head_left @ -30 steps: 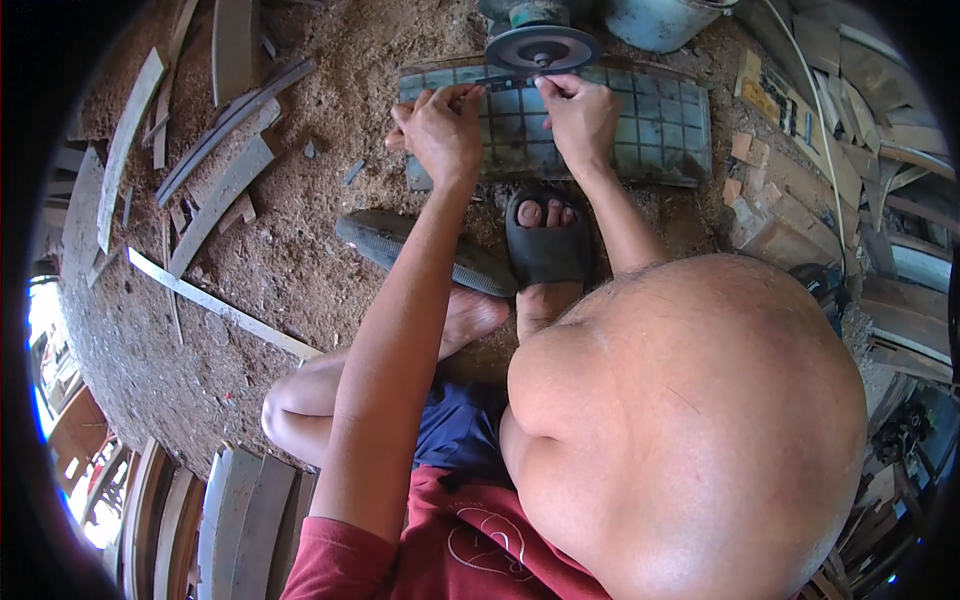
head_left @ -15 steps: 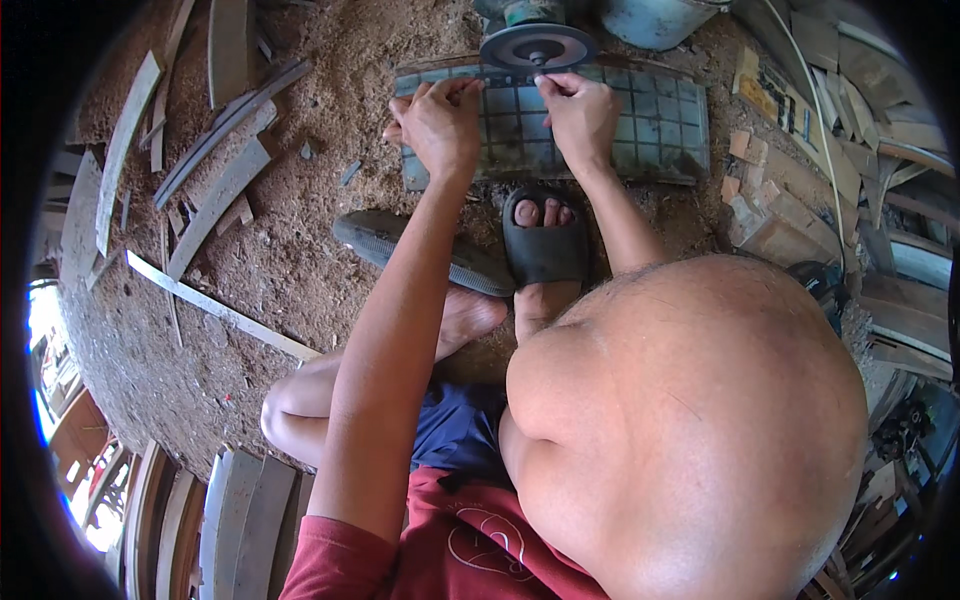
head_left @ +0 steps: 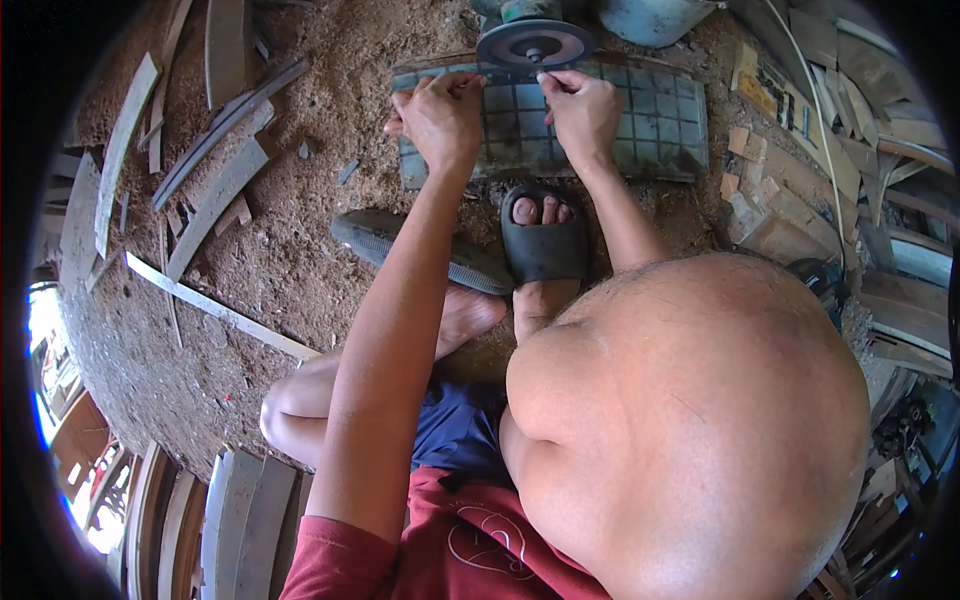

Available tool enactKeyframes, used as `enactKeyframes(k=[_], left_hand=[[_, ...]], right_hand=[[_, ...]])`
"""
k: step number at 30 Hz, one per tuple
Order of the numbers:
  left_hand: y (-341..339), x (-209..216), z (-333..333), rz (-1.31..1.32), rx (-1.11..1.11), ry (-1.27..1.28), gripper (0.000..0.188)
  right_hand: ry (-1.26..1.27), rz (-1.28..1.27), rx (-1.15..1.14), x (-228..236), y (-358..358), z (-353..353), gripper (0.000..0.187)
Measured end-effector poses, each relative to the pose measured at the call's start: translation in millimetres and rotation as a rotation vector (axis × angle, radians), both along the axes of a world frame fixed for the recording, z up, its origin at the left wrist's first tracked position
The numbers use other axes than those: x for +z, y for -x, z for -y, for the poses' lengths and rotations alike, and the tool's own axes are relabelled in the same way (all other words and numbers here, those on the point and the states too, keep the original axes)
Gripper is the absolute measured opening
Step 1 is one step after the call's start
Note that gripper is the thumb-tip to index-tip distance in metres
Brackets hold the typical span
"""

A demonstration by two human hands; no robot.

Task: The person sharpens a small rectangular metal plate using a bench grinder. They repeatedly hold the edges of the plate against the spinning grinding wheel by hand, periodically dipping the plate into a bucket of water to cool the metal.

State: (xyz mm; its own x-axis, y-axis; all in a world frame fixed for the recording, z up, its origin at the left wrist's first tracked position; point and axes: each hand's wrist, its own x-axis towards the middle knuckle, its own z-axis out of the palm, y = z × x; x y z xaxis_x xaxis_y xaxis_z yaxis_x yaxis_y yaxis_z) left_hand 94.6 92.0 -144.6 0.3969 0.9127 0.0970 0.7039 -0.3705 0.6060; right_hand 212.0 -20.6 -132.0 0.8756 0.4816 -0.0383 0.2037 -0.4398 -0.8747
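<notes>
My left hand (head_left: 440,115) is closed in a pinch, its thumb and forefinger together just left of a grinding wheel (head_left: 536,45). My right hand (head_left: 583,115) pinches at the wheel's lower edge, thumb and forefinger pressed together. Whatever lies between the fingertips is too small and dark to make out. The round grey wheel, with a nut at its centre, is mounted on a greenish machine (head_left: 525,11) at the top of the view. Beneath both hands lies a tile-patterned, blue-green panel (head_left: 650,125) with a dark grid.
Sawdust covers the ground (head_left: 280,240). Curved wooden offcuts (head_left: 225,205) and a pale strip (head_left: 220,308) lie to the left. A light-coloured tub (head_left: 655,22) stands beyond the panel. A cable (head_left: 822,120) runs along piled wood on the right. A loose sandal (head_left: 420,250) lies by my feet.
Both hands keep their pinched hold beside the wheel, with almost no visible movement. The whole view has shifted very slightly.
</notes>
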Motion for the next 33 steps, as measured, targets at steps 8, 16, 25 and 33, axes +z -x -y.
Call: enactKeyframes(k=[8, 16, 25, 33], left_hand=[[-3, -1, 0, 0.017, -0.005, -0.003, 0.024], [-5, -1, 2, 0.039, 0.01, 0.06, 0.018], [-8, -4, 3, 0.036, 0.012, 0.062, 0.019], [-13, -1, 10, 0.007, 0.03, 0.042, 0.019]], right_hand=[[-0.002, 0.016, -0.001, -2, -3, 2, 0.021], [-0.019, -0.014, 0.004, -3, -5, 4, 0.022], [-0.038, 0.013, 0.008, -4, -8, 7, 0.022], [-0.037, 0.011, -0.007, -5, -11, 10, 0.022]])
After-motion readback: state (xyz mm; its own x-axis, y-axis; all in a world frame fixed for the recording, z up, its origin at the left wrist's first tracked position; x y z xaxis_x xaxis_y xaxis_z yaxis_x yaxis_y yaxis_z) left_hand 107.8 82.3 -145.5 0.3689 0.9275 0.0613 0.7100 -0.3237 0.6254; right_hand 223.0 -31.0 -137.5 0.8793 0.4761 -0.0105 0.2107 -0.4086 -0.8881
